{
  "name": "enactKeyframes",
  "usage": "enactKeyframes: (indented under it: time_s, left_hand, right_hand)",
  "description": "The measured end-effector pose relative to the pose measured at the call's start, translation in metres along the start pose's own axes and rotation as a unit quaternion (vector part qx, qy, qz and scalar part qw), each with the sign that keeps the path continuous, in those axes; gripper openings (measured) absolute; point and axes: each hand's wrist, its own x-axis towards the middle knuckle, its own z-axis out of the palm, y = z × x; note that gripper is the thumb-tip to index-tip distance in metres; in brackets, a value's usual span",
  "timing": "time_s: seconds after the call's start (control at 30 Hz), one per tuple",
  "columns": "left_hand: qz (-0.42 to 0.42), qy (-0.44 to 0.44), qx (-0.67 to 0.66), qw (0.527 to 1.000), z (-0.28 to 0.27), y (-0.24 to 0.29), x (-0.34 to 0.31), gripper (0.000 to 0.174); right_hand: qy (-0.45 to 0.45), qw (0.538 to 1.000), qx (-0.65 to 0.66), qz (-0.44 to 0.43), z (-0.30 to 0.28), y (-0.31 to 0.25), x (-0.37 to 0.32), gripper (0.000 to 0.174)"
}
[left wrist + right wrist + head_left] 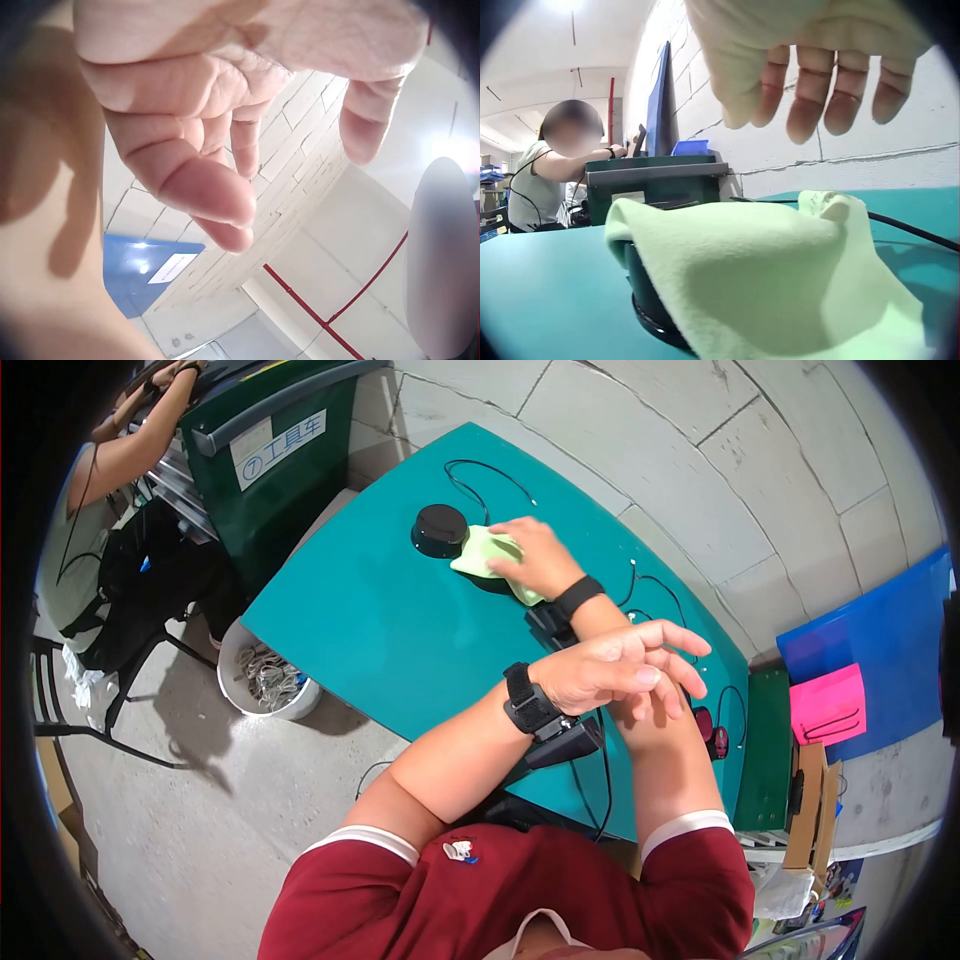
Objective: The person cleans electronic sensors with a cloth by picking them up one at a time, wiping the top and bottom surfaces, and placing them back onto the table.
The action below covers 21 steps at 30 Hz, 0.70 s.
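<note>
In the head view a light green cloth [480, 548] lies on the teal table, draped over a dark object whose edge shows below it. My right hand [540, 560] hovers above this cloth, its fingers bent loosely. The right wrist view shows air between those fingers and the cloth [735, 255], with a black curved side [651, 289] under its left fold. A black round object [439, 530] with a cable stands beside the cloth. My left hand [625, 668] is raised over my right forearm, palm turned up, fingers loosely bent and holding nothing.
Thin black cables lie along the table's [370, 590] wall side. Small red-and-black items [712, 732] sit at its right. A white bucket [235, 670] of metal pieces stands on the floor at left. Beyond is a green tool cart [270, 490] and another person.
</note>
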Motion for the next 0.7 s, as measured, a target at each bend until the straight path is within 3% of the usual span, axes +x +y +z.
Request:
enactKeyframes:
  time_s: [0.1,0.17,0.2,0.27,0.33,0.4,0.47,0.5,0.53,0.6,0.63,0.7]
  left_hand:
    - [-0.008,0.011,0.002,1.000,-0.002,-0.002,0.000,0.066]
    - [-0.010,0.033,0.009,0.999,-0.003,-0.001,-0.001,0.068]
    - [-0.015,0.030,0.008,0.999,-0.003,0.000,-0.001,0.068]
    - [-0.015,0.048,0.029,0.998,-0.005,0.002,-0.001,0.067]
    - [-0.006,0.065,0.053,0.996,-0.005,0.003,-0.001,0.065]
    - [0.011,0.085,0.040,0.996,-0.007,0.001,0.000,0.065]
    - [0.035,0.170,0.076,0.982,-0.011,-0.004,0.003,0.049]
    - [0.024,0.218,0.079,0.972,-0.015,-0.006,0.003,0.046]
    - [0.011,0.266,0.083,0.960,-0.018,-0.009,0.004,0.043]
    - [-0.026,0.396,0.225,0.890,-0.019,-0.023,0.009,0.046]
    - [-0.041,0.404,0.259,0.876,-0.020,-0.031,0.011,0.057]
    - [-0.090,0.374,0.290,0.876,-0.012,-0.047,0.014,0.062]
  right_hand:
    - [-0.005,0.999,-0.006,-0.033,0.022,-0.002,-0.002,0.058]
    - [-0.083,0.994,-0.015,0.069,0.018,-0.012,-0.007,0.064]
    - [-0.078,0.994,-0.015,0.072,0.016,-0.008,-0.010,0.064]
    - [-0.054,0.991,0.115,0.035,0.011,0.006,-0.019,0.066]
    - [0.002,0.984,0.163,0.076,-0.012,0.011,-0.034,0.068]
    - [0.078,0.879,0.455,0.121,-0.038,0.007,-0.060,0.060]
    - [0.120,0.797,0.564,0.181,-0.074,-0.003,-0.097,0.055]
    - [0.136,0.779,0.582,0.188,-0.090,-0.008,-0.119,0.053]
    - [0.197,0.701,0.671,0.144,-0.085,0.002,-0.136,0.045]
    - [0.265,0.642,0.710,0.116,-0.089,-0.001,-0.171,0.040]
    - [0.271,0.633,0.718,0.103,-0.091,-0.006,-0.187,0.035]
    - [0.311,0.634,0.695,0.136,-0.087,-0.013,-0.215,0.033]
